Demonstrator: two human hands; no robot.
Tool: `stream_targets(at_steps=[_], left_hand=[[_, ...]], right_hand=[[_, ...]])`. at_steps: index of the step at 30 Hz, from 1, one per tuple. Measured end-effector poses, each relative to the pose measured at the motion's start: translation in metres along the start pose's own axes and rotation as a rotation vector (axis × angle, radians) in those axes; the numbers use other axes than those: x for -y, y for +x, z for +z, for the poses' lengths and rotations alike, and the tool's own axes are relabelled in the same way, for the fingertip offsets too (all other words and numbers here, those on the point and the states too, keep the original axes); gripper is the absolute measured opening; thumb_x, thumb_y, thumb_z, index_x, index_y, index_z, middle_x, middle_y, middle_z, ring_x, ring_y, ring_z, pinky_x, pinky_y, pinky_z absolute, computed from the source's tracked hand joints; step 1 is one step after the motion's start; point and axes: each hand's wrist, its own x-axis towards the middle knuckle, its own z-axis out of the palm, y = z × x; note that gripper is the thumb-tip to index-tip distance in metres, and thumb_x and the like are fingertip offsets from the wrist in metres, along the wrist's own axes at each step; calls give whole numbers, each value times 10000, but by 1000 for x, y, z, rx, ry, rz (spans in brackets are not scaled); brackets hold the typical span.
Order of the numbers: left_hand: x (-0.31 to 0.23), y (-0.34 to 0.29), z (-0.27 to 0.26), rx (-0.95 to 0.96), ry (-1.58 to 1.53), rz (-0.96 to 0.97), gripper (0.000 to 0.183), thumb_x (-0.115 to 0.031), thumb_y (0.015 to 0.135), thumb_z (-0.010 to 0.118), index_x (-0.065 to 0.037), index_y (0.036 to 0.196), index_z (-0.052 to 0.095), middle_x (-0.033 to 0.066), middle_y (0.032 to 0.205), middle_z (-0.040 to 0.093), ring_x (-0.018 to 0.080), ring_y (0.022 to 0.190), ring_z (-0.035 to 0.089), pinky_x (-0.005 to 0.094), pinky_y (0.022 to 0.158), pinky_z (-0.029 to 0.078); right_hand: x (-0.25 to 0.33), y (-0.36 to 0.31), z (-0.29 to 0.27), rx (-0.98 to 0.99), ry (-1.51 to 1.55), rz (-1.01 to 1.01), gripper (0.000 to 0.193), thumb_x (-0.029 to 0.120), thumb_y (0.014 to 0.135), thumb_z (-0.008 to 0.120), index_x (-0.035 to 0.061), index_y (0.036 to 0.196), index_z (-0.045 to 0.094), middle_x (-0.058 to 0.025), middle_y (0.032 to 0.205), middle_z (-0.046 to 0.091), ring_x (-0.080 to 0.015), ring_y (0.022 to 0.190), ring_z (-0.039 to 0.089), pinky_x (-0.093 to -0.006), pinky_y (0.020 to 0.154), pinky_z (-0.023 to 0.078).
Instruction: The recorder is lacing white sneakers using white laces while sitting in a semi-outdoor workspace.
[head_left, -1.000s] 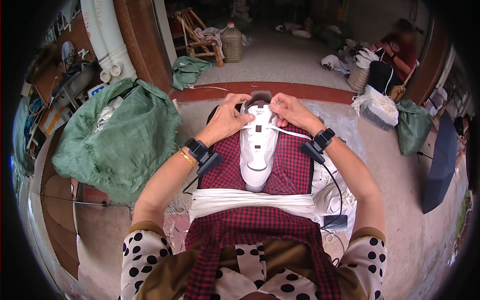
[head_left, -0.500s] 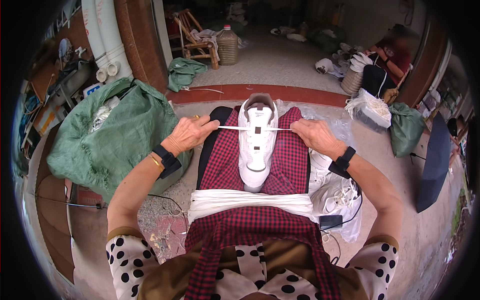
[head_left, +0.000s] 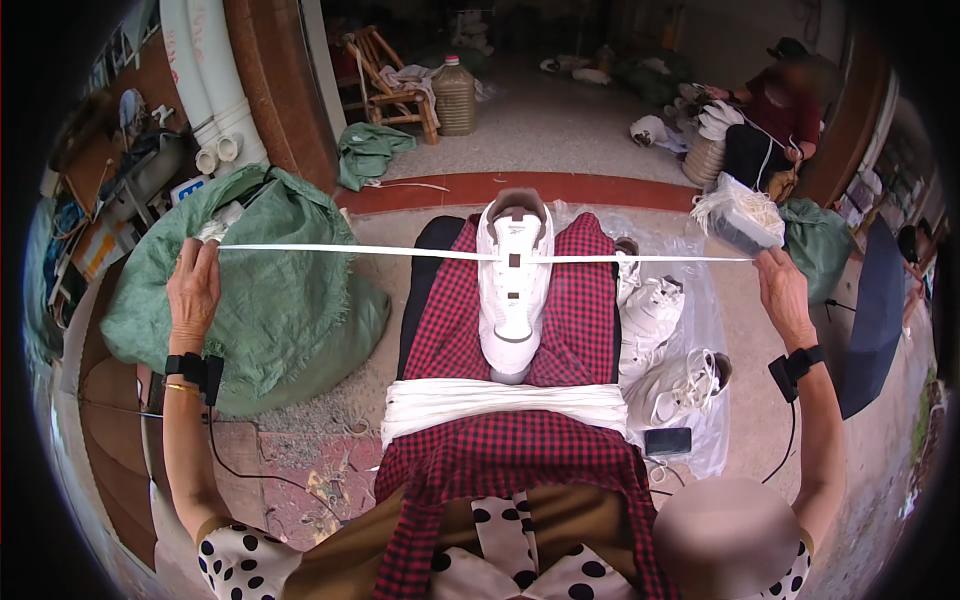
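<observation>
A white sneaker [head_left: 508, 345] rests upright on the red-and-black checked apron [head_left: 440, 335] over my lap, its heel end farthest from me. One white shoelace [head_left: 370, 251] runs through the sneaker's upper part and stretches nearly straight out to both sides. My left hand [head_left: 193, 290] pinches one end, in front of the green sack at the left. Far out to the right, my right hand [head_left: 785, 295] has its fingers closed on the other end. A bundle of white laces [head_left: 505, 405] lies across my lap, nearer than the sneaker's toe.
Left stands a big green sack [head_left: 260, 310]. On plastic sheeting at right lie white sneakers [head_left: 655, 325] and a black phone-like device [head_left: 668, 441]. A tub of white laces [head_left: 745, 225] stands farther right. At the back right a seated person [head_left: 780, 110] handles laces.
Both my hands have moved far apart, left and right, drawing out much longer lengths of lace on each side. The sneaker has stayed in place. The seated person's arms have spread.
</observation>
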Motion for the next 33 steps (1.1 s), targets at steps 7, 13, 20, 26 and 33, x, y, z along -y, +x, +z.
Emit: stream_targets(at_steps=[7, 13, 20, 26, 33], left_hand=[[-83, 21, -2, -490, -273, -386, 216, 21, 913, 609, -57, 1088, 709, 68, 882, 580, 167, 725, 580, 290, 654, 486], [-200, 72, 59, -215, -1234, -470, 152, -78, 945, 642, -7, 1060, 712, 4, 850, 585, 72, 734, 535, 210, 657, 440], [-291, 84, 98, 373, -1764, -606, 141, -54, 925, 676, 23, 1041, 699, 55, 921, 709, 90, 811, 650, 217, 725, 532], [-299, 73, 100, 366, -1799, -595, 113, -31, 927, 666, 37, 1013, 690, 51, 891, 701, 75, 790, 634, 214, 714, 528], [-298, 68, 98, 340, -1748, -617, 100, -18, 915, 669, 36, 996, 689, 51, 876, 701, 72, 778, 635, 213, 683, 522]], right_hand=[[47, 23, 22, -692, 311, 414, 160, 48, 947, 605, 36, 1068, 709, -66, 882, 588, -170, 767, 542, -301, 695, 460], [177, 83, 87, -269, 1498, 362, 150, 49, 934, 640, -6, 1059, 703, -61, 870, 702, -107, 766, 671, -228, 684, 523], [233, 107, 115, 126, 1568, 244, 90, 31, 877, 714, -7, 939, 661, -66, 879, 703, -103, 798, 661, -236, 703, 538], [235, 105, 122, 57, 1539, 345, 117, 44, 822, 739, -8, 855, 639, -56, 799, 697, -78, 715, 637, -218, 630, 498], [243, 105, 110, -8, 1367, 347, 133, 69, 795, 745, -16, 826, 648, -68, 763, 697, -84, 711, 643, -240, 626, 503]])
